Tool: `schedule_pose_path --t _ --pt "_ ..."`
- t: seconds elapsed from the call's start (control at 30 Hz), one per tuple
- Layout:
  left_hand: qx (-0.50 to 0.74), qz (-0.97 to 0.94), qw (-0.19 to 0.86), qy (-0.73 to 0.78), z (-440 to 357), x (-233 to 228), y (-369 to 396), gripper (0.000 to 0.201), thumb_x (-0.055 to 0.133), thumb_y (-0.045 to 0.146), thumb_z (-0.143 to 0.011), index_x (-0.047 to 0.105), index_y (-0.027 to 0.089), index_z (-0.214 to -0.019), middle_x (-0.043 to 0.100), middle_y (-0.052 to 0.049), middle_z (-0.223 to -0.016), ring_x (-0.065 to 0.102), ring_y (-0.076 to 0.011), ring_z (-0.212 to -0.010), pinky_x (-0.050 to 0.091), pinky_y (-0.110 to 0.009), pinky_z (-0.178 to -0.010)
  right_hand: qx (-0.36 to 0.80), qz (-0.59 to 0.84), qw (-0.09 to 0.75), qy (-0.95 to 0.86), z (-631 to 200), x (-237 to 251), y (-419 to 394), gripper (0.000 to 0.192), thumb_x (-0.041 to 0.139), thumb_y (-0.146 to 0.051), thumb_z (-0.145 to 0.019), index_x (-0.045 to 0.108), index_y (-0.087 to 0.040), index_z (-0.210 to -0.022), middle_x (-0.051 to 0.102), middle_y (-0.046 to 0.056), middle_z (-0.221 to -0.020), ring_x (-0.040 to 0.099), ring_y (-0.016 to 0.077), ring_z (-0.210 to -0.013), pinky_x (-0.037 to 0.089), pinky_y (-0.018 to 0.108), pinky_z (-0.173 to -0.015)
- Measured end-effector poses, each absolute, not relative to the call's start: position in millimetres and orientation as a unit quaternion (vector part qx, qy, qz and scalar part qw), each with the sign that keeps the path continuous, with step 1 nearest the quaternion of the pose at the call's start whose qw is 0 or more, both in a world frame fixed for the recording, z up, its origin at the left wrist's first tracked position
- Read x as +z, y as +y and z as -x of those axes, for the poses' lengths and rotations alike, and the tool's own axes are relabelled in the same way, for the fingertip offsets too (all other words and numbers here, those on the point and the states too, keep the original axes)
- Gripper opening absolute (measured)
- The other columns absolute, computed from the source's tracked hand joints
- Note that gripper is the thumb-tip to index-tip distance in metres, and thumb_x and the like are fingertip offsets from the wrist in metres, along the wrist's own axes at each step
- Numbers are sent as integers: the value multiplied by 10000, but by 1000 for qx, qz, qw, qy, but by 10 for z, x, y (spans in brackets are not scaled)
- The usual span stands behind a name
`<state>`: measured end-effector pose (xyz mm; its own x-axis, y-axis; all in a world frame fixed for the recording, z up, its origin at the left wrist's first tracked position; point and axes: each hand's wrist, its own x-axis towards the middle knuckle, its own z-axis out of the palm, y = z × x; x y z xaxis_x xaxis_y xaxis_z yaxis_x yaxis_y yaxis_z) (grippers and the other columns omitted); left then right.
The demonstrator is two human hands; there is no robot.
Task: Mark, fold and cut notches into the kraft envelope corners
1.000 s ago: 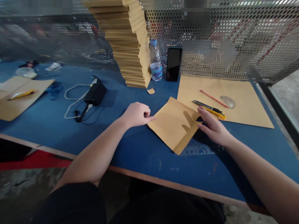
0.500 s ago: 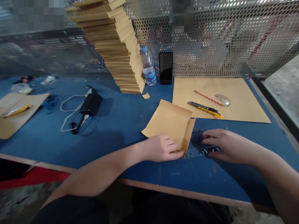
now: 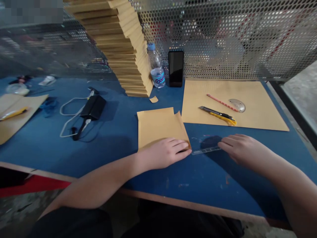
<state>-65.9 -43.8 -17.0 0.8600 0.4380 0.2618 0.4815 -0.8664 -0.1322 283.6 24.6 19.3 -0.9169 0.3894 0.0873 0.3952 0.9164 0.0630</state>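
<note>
A folded piece of brown paper (image 3: 160, 125) lies in front of me, with one flap standing up along its right side. My left hand (image 3: 167, 152) is closed over its near right corner, fingertips on the flap's edge. To the right, my right hand (image 3: 236, 147) pinches the end of a clear plastic ruler (image 3: 206, 150), tilted slightly off the table. The ruler's other end reaches the paper's corner by my left fingertips. Beyond my right hand, a yellow utility knife (image 3: 219, 115), a red striped pencil (image 3: 221, 102) and a clear protractor (image 3: 237, 105) rest on a large brown sheet (image 3: 260, 99).
A tall leaning stack of folded brown paper (image 3: 126, 56) stands at the back, beside a water bottle (image 3: 157, 71) and an upright phone (image 3: 176, 69). A black power adapter (image 3: 92, 107) with cables lies left. Perforated metal panel (image 3: 223, 39) closes off the blue table's (image 3: 119, 125) back.
The brown paper has turned and shifted left, its flap now more upright. The ruler has come up onto its edge in my right hand, which has closed. My left hand has moved slightly up.
</note>
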Motion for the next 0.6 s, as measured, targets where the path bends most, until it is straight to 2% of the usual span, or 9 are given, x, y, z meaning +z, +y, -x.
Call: schedule_pose_path --t 0.07,0.13,0.23,0.37,0.47,0.6 --pt "-117 959 81 -246 691 -217 -419 405 511 93 -1053 667 205 -1410 636 -153 -1538 689 -245 -1319 583 -387 -1064 -36 206 29 -977 -2878 189 331 197 531 -29 -834 584 -218 -829 631 36 -757 622 204 -685 455 324 -684" --pt "-116 959 81 -246 726 -242 -410 429 524 92 -1043 661 229 -1426 601 -157 -1581 705 -256 -1307 609 -392 -1030 4 220 47 -974 -2918 181 414 170 521 -77 -899 574 -225 -833 621 26 -756 614 188 -663 461 308 -656" --pt "-120 958 99 -242 754 -246 -430 400 556 77 -1033 671 195 -1398 672 -172 -1496 718 -280 -1301 623 -408 -1028 55 241 119 -962 -2926 165 472 120 528 -142 -971 584 -231 -914 660 24 -823 642 174 -694 493 286 -658" --pt "-129 956 145 -217 713 -239 -506 302 623 45 -1002 690 90 -1293 755 -226 -1330 762 -294 -1224 645 -410 -1010 53 250 210 -944 -2795 132 379 91 563 -147 -979 561 -236 -965 739 78 -1033 741 207 -894 571 310 -803" --pt "-136 958 171 -188 655 -231 -560 275 665 55 -983 694 28 -1255 776 -256 -1255 792 -302 -1146 664 -409 -972 35 254 209 -944 -2640 86 255 108 544 -138 -995 585 -226 -1043 751 85 -1044 747 208 -886 584 310 -781" --pt "-141 960 186 -157 585 -195 -603 235 655 92 -1000 726 -8 -1201 788 -262 -1211 801 -298 -1110 660 -403 -974 -50 223 163 -960 -2485 21 134 242 490 -94 -1001 675 -198 -1117 766 112 -1094 748 228 -919 578 342 -802"
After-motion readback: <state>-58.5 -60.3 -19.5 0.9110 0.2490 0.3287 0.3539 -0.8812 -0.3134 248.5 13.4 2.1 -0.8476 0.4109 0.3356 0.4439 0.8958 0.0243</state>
